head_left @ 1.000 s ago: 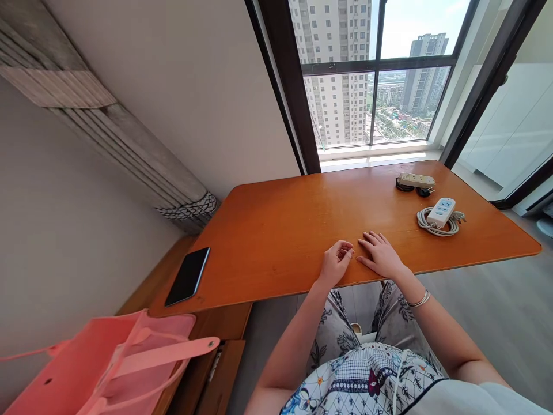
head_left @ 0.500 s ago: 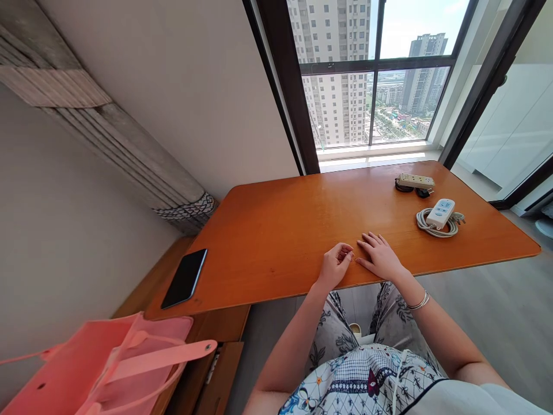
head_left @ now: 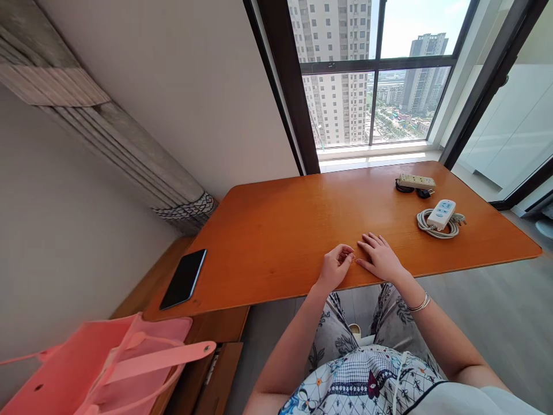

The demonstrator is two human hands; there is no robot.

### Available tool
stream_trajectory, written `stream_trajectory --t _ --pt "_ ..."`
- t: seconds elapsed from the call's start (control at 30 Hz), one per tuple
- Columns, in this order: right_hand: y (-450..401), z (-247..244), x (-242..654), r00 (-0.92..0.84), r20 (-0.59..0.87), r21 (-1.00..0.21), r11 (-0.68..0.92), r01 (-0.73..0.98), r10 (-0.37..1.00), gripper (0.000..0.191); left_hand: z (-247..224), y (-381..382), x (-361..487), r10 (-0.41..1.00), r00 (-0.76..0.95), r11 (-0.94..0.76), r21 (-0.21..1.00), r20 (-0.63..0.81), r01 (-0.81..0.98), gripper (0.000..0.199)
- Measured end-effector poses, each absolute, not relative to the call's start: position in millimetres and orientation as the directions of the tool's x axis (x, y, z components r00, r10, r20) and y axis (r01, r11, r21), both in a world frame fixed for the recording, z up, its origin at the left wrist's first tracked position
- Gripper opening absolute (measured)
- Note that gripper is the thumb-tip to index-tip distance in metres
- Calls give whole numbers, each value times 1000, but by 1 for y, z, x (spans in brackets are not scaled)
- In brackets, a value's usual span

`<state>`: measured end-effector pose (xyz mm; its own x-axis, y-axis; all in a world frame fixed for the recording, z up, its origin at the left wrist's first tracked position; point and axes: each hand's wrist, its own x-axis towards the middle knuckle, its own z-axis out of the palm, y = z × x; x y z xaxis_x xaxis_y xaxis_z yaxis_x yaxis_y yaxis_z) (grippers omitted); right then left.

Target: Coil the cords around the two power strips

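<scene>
My left hand (head_left: 336, 266) rests near the front edge of the brown wooden table (head_left: 259, 230), its fingers loosely curled in with nothing visible in them. Close beside it, my right hand (head_left: 380, 258) lies flat on the tabletop, fingers stretched out and holding nothing. To the right of my hands is a white power strip (head_left: 441, 214) with its grey cord coiled around it. Behind that lies a beige power strip (head_left: 416, 181) with a black cord and plug.
A black tablet or phone (head_left: 184, 279) lies at the table's left end. Below it stands a pink bag (head_left: 99, 363) with straps, on a wooden cabinet (head_left: 222, 369). A gathered curtain (head_left: 142, 155) hangs at the left, and a window (head_left: 375, 104) is beyond the table.
</scene>
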<state>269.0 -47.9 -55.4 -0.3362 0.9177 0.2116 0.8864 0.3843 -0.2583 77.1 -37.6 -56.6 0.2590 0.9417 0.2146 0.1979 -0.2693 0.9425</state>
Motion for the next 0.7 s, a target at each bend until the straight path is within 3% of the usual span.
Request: stream_trajectory --t 0.7 --pt "-48 -58 269 -330 218 -268 381 885 919 55 -55 -38 78 935 269 -299 925 233 236 15"
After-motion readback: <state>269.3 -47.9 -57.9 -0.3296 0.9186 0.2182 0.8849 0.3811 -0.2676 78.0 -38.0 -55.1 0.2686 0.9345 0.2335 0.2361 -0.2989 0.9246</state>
